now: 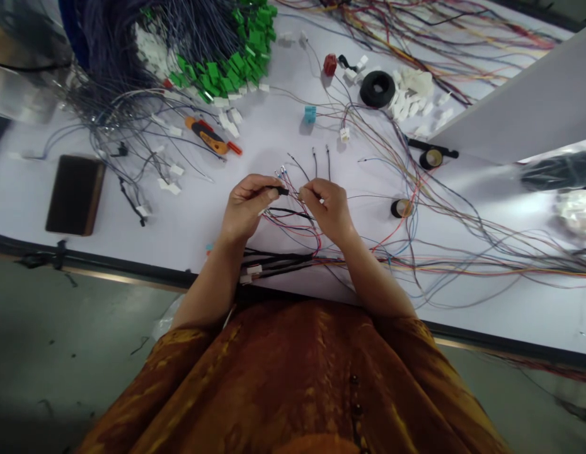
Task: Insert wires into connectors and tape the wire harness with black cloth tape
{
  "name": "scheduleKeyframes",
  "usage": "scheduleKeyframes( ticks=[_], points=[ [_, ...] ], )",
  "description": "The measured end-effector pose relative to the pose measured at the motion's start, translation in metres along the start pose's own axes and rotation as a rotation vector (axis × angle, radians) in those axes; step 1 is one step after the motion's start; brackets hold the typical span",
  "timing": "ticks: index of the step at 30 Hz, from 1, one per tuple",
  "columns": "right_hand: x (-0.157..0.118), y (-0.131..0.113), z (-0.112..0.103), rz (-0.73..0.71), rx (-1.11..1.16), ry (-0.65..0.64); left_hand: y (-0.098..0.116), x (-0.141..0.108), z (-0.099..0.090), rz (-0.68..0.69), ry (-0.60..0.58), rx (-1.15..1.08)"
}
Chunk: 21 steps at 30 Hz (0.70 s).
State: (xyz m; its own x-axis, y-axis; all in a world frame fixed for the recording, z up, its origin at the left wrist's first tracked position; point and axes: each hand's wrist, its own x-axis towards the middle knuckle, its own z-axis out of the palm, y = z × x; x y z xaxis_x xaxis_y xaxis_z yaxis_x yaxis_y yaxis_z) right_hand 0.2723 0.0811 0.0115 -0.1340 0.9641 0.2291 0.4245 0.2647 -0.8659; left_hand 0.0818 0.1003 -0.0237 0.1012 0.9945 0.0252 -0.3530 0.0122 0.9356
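My left hand (248, 207) pinches a small black sleeve (281, 190) on a thin wire between thumb and fingers. My right hand (327, 210) faces it, its fingertips pinched on a thin dark wire (298, 183) close to the sleeve. Several fine wires with bare tips (280, 173) stick up just beyond my hands. Under my wrists lies a black wire harness (278, 263) with white connectors, and red and blue wires loop from it beneath my palms.
The white table (255, 135) is strewn with coloured wires. Toward the back are a large bundle of wires with green connectors (227, 72), a black tape roll (377, 89), and loose white connectors (406, 94). An orange-and-black hand tool (208, 135) and a dark brown pad (75, 195) lie nearer.
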Motion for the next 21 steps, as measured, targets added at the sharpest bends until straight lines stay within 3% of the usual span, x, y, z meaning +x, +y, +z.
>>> scheduleKeyframes(
  ticks=[10,16,21],
  points=[
    [-0.005,0.003,0.018,-0.025,0.018,0.157,0.000,0.000,0.005,-0.010,0.006,-0.083],
    [-0.009,0.003,0.027,-0.078,-0.025,0.152,-0.004,-0.003,0.007,-0.008,0.006,-0.066],
    [-0.009,0.004,0.017,-0.128,0.015,0.081,-0.001,-0.002,0.003,0.058,0.006,-0.025]
  ],
)
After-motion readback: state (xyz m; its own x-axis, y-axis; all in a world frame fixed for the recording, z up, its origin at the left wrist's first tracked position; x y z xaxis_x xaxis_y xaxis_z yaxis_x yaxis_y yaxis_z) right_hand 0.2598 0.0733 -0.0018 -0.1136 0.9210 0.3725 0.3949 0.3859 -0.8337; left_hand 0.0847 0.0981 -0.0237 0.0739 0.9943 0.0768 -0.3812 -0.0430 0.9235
